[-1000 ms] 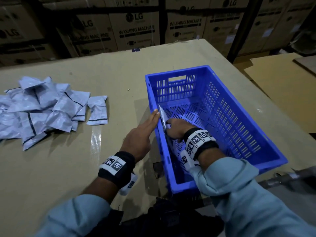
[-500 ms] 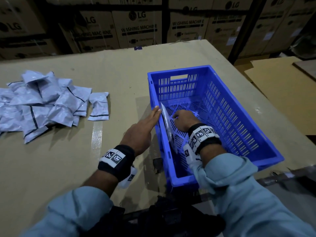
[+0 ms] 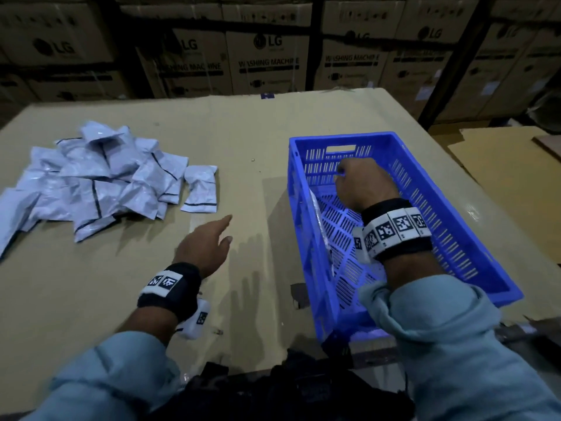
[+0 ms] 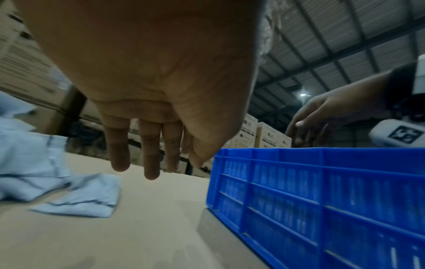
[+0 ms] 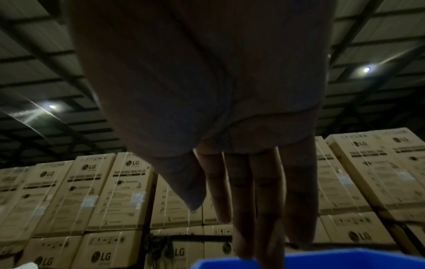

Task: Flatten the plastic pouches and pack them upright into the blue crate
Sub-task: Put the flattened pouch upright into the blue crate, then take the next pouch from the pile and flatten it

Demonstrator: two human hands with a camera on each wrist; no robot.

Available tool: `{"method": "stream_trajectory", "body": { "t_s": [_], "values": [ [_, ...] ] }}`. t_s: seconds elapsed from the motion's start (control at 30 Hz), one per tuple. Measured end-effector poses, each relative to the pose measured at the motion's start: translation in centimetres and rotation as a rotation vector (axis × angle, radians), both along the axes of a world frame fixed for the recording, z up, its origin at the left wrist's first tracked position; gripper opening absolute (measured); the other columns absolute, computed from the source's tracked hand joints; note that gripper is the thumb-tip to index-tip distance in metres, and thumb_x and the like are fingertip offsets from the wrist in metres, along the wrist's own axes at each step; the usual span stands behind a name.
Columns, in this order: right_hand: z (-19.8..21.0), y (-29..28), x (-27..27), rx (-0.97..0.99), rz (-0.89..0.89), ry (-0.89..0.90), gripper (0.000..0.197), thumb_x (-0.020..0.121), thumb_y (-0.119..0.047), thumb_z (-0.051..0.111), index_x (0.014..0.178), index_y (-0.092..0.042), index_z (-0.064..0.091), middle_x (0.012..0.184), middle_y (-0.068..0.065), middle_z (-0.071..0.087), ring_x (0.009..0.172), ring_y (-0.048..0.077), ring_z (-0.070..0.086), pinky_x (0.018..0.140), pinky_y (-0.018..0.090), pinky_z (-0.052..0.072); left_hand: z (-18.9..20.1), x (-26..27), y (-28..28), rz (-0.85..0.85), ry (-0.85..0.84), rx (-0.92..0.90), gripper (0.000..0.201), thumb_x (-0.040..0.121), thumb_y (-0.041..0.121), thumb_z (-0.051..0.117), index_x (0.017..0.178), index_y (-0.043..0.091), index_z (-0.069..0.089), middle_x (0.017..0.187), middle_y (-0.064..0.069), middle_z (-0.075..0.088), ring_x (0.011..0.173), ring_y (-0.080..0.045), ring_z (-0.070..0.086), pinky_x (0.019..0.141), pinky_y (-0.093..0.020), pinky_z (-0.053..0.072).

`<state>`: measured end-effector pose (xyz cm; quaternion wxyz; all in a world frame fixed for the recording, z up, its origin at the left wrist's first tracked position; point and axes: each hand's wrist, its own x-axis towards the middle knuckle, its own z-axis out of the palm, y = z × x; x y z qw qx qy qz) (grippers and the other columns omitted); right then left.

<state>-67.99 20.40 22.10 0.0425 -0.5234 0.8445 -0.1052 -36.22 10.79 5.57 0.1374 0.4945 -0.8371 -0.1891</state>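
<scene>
The blue crate (image 3: 455,208) stands on the right of the table. One flattened grey pouch (image 3: 318,226) stands on edge inside it, leaning on the left wall. My right hand (image 3: 343,174) hovers over the crate's far half, fingers relaxed and holding nothing; the right wrist view shows its straight fingers (image 5: 264,209) above the crate rim (image 5: 345,258). My left hand (image 3: 224,229) is over the bare table left of the crate, fingers (image 4: 149,154) straight, empty, pointing toward the pile of grey pouches (image 3: 100,177). A single pouch (image 3: 200,189) lies at the pile's right edge.
Cardboard sheeting covers the table (image 3: 243,132). Stacked washing-machine cartons (image 3: 267,62) line the back. More cardboard sheets (image 3: 510,177) lie lower at the right, past the table edge. The crate's near end overhangs the table's front edge.
My right hand let go of the pouch and rose toward the crate's far end. My left hand left the crate wall and swung left toward the pile. The pouch stays upright against the wall.
</scene>
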Motion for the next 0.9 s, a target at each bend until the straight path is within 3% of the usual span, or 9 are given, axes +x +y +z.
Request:
{"method": "stream_trajectory", "body": {
  "t_s": [0.2, 0.33, 0.47, 0.6, 0.7, 0.8, 0.9],
  "values": [
    [3.1, -0.7, 5.2, -0.055, 0.031, 0.041, 0.034, 0.103, -0.031, 0.05, 0.127, -0.011, 0.061, 0.124, 0.015, 0.063, 0.11, 0.038, 0.061, 0.088, 0.044, 0.051, -3.7, 8.8, -3.8, 0.169, -0.15, 0.16, 0.065, 0.098, 0.043, 0.056, 0.157, 0.031, 0.033, 0.146, 0.001, 0.057, 0.129, -0.026, 0.056, 0.105, -0.046, 0.046],
    [3.9, -1.7, 9.8, -0.05, 0.021, 0.118, 0.035, 0.104, -0.033, 0.049, 0.128, -0.01, 0.06, 0.126, 0.017, 0.062, 0.112, 0.039, 0.061, 0.087, 0.043, 0.05, -5.8, 14.6, -5.6, 0.24, -0.323, 0.251, 0.074, 0.097, 0.05, 0.056, 0.161, 0.031, 0.023, 0.162, -0.002, 0.036, 0.145, -0.027, 0.04, 0.114, -0.045, 0.038],
    [3.0, -5.0, 15.2, -0.057, 0.069, 0.06, 0.037, 0.102, -0.038, 0.051, 0.126, -0.013, 0.061, 0.124, 0.017, 0.063, 0.115, 0.039, 0.06, 0.092, 0.045, 0.051, -6.6, 19.6, -6.5, 0.173, -0.496, 0.21, 0.072, 0.095, 0.047, 0.06, 0.156, 0.028, 0.026, 0.162, 0.0, 0.029, 0.14, -0.029, 0.04, 0.107, -0.045, 0.043],
    [-1.0, -10.5, 20.0, -0.034, 0.153, -0.12, 0.037, 0.096, -0.041, 0.056, 0.122, -0.017, 0.066, 0.116, 0.013, 0.07, 0.115, 0.034, 0.063, 0.095, 0.042, 0.053, -7.8, 24.5, -8.0, 0.173, -0.534, 0.232, 0.081, 0.087, 0.054, 0.07, 0.151, 0.027, 0.029, 0.162, -0.004, 0.019, 0.139, -0.032, 0.037, 0.105, -0.049, 0.044],
    [-5.5, -14.1, 23.1, 0.096, 0.184, -0.186, 0.037, 0.097, -0.039, 0.057, 0.125, -0.018, 0.066, 0.125, 0.011, 0.068, 0.117, 0.03, 0.062, 0.096, 0.039, 0.053, -8.8, 28.0, -9.4, 0.197, -0.488, 0.248, 0.102, 0.079, 0.07, 0.07, 0.157, 0.024, 0.021, 0.167, -0.009, 0.009, 0.149, -0.033, 0.023, 0.112, -0.05, 0.038],
    [-10.1, -17.4, 25.7, 0.217, 0.2, -0.21, 0.04, 0.098, -0.037, 0.055, 0.131, -0.015, 0.062, 0.135, 0.012, 0.062, 0.122, 0.031, 0.059, 0.098, 0.036, 0.05, -9.5, 30.9, -10.6, 0.207, -0.414, 0.246, 0.118, 0.072, 0.081, 0.067, 0.16, 0.022, 0.016, 0.168, -0.012, 0.008, 0.151, -0.033, 0.017, 0.116, -0.052, 0.033],
    [-14.1, -20.1, 27.6, 0.271, 0.179, -0.149, 0.039, 0.097, -0.033, 0.054, 0.131, -0.013, 0.054, 0.136, 0.015, 0.056, 0.122, 0.035, 0.056, 0.098, 0.039, 0.049, -10.0, 32.8, -11.5, 0.176, -0.411, 0.222, 0.122, 0.068, 0.088, 0.062, 0.16, 0.022, 0.016, 0.168, -0.013, 0.009, 0.151, -0.035, 0.015, 0.117, -0.053, 0.031]
  ]
}}
